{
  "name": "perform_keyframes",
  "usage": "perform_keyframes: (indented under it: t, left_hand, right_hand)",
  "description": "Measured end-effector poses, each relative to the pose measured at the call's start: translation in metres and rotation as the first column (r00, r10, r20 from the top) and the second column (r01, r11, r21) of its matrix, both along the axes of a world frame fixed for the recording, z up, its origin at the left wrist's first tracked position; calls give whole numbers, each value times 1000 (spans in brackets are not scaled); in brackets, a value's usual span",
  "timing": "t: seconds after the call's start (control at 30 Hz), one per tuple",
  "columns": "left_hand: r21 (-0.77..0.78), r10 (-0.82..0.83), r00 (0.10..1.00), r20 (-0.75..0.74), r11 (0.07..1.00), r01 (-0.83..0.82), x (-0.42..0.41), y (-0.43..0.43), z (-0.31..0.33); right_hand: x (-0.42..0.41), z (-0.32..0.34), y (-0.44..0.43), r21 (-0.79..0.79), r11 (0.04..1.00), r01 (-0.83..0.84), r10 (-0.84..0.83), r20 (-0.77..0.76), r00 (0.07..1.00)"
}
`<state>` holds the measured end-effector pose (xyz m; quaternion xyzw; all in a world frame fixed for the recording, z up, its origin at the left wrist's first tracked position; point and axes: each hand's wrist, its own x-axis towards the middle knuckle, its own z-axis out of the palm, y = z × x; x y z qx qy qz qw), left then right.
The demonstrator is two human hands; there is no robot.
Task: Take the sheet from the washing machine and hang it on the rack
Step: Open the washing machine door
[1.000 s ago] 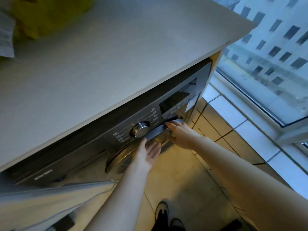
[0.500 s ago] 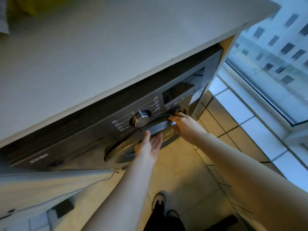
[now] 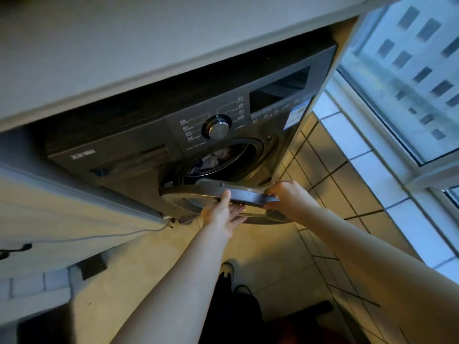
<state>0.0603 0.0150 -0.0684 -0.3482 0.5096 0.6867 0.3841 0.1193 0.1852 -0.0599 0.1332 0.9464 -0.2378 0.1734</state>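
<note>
Washer (image 3: 149, 155) is sitting under a counter (image 3: 124, 45), front-loader, dark grey. Door (image 3: 248, 194) is standing part open, swung out toward the camera, hinge side at left. Right hand (image 3: 288, 199) is grasping the door's right edge, fingers curling round the rim. Left hand (image 3: 221, 214) is holding the door near its middle, thumb lying up on the rim, fingers going underneath, so it is pinching it. Both forearms are reaching in from the bottom of the view.

Laundry (image 3: 218, 157) is showing inside the drum through the opening, a pale bundle with some darker cloth beside it. It is too blurred to tell which piece is the sheet; all of it is lying inside the washer.

Dial (image 3: 218, 130) is sitting above the drum opening, display (image 3: 278, 95) to its right, sticker (image 3: 296, 115) at the panel's right end. Pale panel (image 3: 62, 207) is jutting in at left. Window (image 3: 409, 83) is at right, showing a building outside. Tiled floor (image 3: 273, 256) is below, with a shoe (image 3: 227, 270) between the arms.
</note>
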Motion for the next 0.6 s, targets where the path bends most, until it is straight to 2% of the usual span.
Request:
perform_keyframes:
  t: [0.27,0.37,0.5,0.6]
  left_hand:
    - [-174,-34,997,-71,985,21,57,-54,5]
    - [-271,-57,992,-110,962,26,75,-79,2]
    - [-462,-200,960,-198,882,88,95,-117,-4]
    - [-520,-295,923,-248,844,130,106,-149,-5]
  right_hand:
    - [62,-3,-67,-72,997,19,-12,89,996]
    - [78,-5,-103,-112,993,35,-15,174,985]
    - [91,-11,-147,-201,975,92,-41,243,969]
    - [97,-15,-185,-264,953,150,-70,292,954]
